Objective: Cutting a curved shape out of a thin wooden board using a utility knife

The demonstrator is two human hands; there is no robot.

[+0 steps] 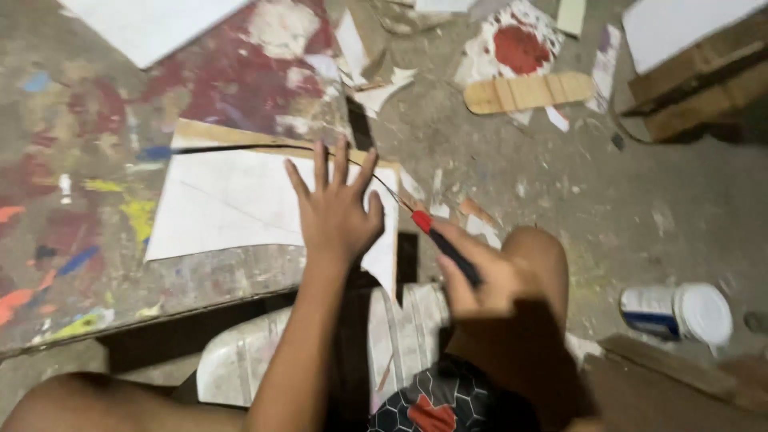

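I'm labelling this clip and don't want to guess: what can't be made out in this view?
- Head view: the tool in the right hand is motion-blurred; its thin tip fades over the white sheet, so its kind is unclear.
- The left hand covers part of the sheet, hiding any marks beneath.
- The white container on the floor: label too small and blurred.
- The white stool is mostly hidden by arms and legs.

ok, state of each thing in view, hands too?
left hand: open, fingers spread, flat on the white sheet
white sheet: flat on the paint-stained board, partly cut
right hand: closed on the saw handle
saw: thin blade across the sheet's top edge
white tub: on its side, lid on
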